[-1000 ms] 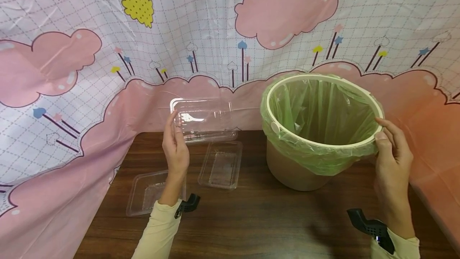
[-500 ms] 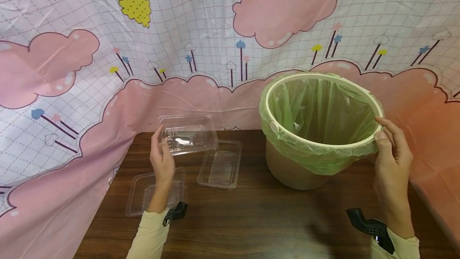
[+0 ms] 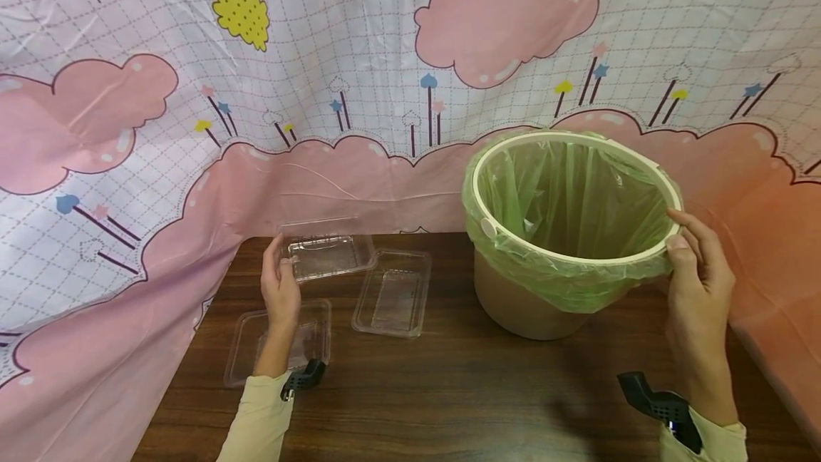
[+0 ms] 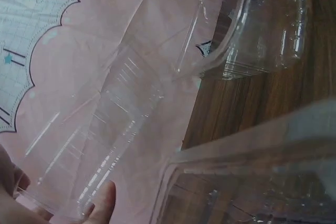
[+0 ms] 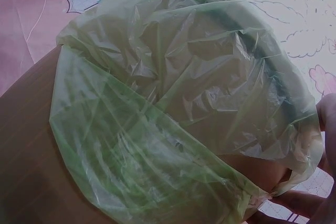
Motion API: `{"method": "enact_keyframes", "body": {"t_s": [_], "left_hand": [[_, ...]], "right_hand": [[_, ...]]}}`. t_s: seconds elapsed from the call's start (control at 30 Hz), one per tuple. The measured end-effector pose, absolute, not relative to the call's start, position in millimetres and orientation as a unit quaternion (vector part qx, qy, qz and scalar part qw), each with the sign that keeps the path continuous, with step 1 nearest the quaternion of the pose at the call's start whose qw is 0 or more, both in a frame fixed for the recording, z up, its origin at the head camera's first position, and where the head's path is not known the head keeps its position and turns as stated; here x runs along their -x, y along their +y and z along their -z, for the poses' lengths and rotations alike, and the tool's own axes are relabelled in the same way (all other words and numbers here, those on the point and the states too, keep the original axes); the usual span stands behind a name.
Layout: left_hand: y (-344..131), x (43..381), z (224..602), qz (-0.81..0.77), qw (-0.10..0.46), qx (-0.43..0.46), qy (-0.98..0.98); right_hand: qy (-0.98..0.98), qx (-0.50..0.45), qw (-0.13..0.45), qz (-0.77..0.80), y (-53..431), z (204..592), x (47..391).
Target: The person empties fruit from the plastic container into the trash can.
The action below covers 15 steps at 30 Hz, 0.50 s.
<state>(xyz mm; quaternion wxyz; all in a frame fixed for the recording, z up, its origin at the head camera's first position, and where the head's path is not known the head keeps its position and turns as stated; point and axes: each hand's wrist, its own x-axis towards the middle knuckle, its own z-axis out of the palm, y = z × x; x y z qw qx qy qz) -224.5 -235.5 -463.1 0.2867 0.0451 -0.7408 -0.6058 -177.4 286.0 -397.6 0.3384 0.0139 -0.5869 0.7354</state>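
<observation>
At the back left of the table, my left hand (image 3: 281, 294) grips the left end of a clear plastic food container (image 3: 327, 252). The left wrist view shows thumb and fingers on either side of that container's (image 4: 121, 119) end. Two more clear containers lie on the table: one (image 3: 393, 298) just right of the held one, another (image 3: 311, 344) partly hidden by my left forearm. On the right, my right hand (image 3: 702, 276) pinches the white rim of a brown trash bin (image 3: 532, 301). A green bag (image 3: 577, 291) lines the bin and folds down over its outside.
Dark wooden tabletop (image 3: 449, 405) runs beneath everything. A patterned cloth (image 3: 359, 177) hangs behind the table and along its left and right sides. The bin stands close to the back cloth.
My left hand has moved left and down with the container, lowering it toward the table's back left. The right hand stays at the bin's rim.
</observation>
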Motion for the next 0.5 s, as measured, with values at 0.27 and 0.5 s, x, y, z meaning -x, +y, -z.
{"method": "enact_keyframes", "body": {"t_s": [0.27, 0.5], "left_hand": [[-255, 233, 487, 0.660, 0.223, -0.060, -0.715], [-263, 245, 509, 0.641, 0.223, -0.102, -0.727]], "right_hand": [[-0.578, -0.025, 0.341, -0.741, 285, 397, 179], [-0.581, -0.021, 0.341, -0.739, 284, 397, 178]]}}
